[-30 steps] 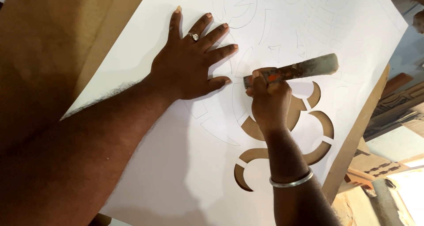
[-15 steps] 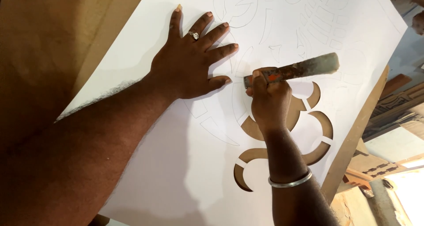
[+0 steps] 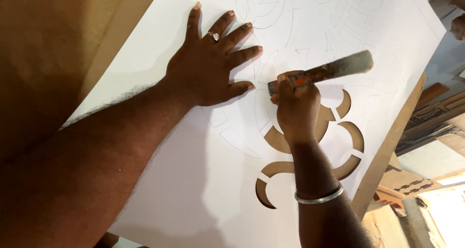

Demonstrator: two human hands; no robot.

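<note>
Head view looks down on a large white sheet (image 3: 193,180) lying over a brown board (image 3: 387,146) on the bench. The left hand (image 3: 208,69) lies flat with fingers spread, palm pressing the sheet down, closed on nothing. The right hand (image 3: 298,107) has a full, closed grip around the orange handle of a cutting tool (image 3: 324,71), whose worn grey end sticks out up and to the right; its tip is hidden under the fist, so whether it touches the sheet cannot be told.

The sheet looks thin and light, fairly stiff yet easy to tear at the narrow bridges between the curved cut-outs (image 3: 310,151) (brown board shows through them). It would probably slide on the board unless held flat, so a broad palm near the cut line seems the sound place to hold it. The tool looks rigid and is best held low on the handle, as it is.

Against the frame of a second ago, almost nothing differs: both hands sit where they were, and the tool keeps the same slant.
</note>
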